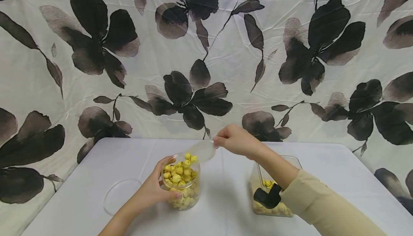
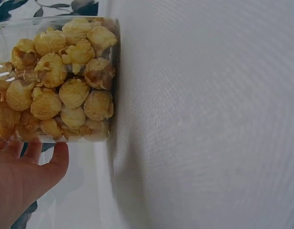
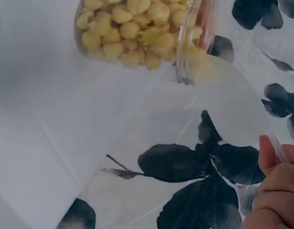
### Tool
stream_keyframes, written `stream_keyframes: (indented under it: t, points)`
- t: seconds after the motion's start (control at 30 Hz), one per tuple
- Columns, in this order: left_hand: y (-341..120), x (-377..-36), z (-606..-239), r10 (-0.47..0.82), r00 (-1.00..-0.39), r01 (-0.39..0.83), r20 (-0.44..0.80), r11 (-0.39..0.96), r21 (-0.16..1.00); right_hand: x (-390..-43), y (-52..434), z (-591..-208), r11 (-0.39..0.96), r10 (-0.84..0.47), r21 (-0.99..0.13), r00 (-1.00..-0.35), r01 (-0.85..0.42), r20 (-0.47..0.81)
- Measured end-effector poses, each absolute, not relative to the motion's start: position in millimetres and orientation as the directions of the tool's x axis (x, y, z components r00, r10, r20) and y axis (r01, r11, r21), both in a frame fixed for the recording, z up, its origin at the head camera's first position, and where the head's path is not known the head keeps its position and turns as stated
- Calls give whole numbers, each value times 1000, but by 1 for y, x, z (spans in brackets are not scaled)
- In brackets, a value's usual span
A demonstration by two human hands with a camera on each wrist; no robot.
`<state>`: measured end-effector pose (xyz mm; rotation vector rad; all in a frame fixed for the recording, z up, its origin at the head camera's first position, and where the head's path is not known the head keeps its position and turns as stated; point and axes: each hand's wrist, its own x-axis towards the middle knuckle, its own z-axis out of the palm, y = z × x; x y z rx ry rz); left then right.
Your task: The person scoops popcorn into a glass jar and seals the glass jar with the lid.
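Progress: the round clear plastic jar (image 1: 181, 181) is looking nearly full. Yellow caramel-coloured popcorn (image 1: 179, 173) is heaping up to its rim, with a few kernels sitting above the mouth. The square clear plastic container (image 1: 270, 189), lying under the right forearm and well back from the right fingers, is holding only a shallow layer of popcorn at its bottom, so my reading is that most of the transfer is done and only the last scoops are left.

Left hand (image 1: 151, 192): the fingers are curling round the side of the jar and gripping it, thumb toward the rim; the left wrist view is showing the palm edge against the jar wall (image 2: 56, 78).

Right hand (image 1: 237, 141): the fingers are pinching the handle of a translucent white plastic scoop (image 1: 203, 151). The scoop bowl is tilting just beyond the fingertips, its lip right at the jar mouth; whether it is touching the rim I cannot tell. In the right wrist view the bowl (image 3: 232, 109) is looking empty.

Materials: the popcorn is knobbly, glazed, irregularly rounded. The jar wall is smooth, rigid and see-through. The scoop is thin, frosted and oval. The table (image 1: 338, 164) is wearing a plain white cloth with a fine weave. A flat clear round lid (image 1: 120, 196) is lying on the table just left of the left wrist. A black clip-like device (image 1: 267, 197) is sitting on the right wrist, by the cream knit sleeve (image 1: 322, 207).
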<state>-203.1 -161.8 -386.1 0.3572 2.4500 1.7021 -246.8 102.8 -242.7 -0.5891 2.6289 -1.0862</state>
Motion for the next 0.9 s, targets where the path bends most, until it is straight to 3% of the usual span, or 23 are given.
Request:
stream_keyframes:
  t: [0.17, 0.43, 0.9]
  points:
    - [-161, -203, -386, 276, -961, 108, 11, 337, 935, -246, 110, -239, 629, -446, -725, -894, -280, -41]
    - [-161, -203, -387, 272, -962, 97, 2, 337, 936, -249, 130, -235, 553, -425, -813, -901, -182, -87]
    - [-160, -202, -388, 259, -966, 110, 9, 377, 920, -240, 193, -222, 440, -449, -892, -885, -103, -119]
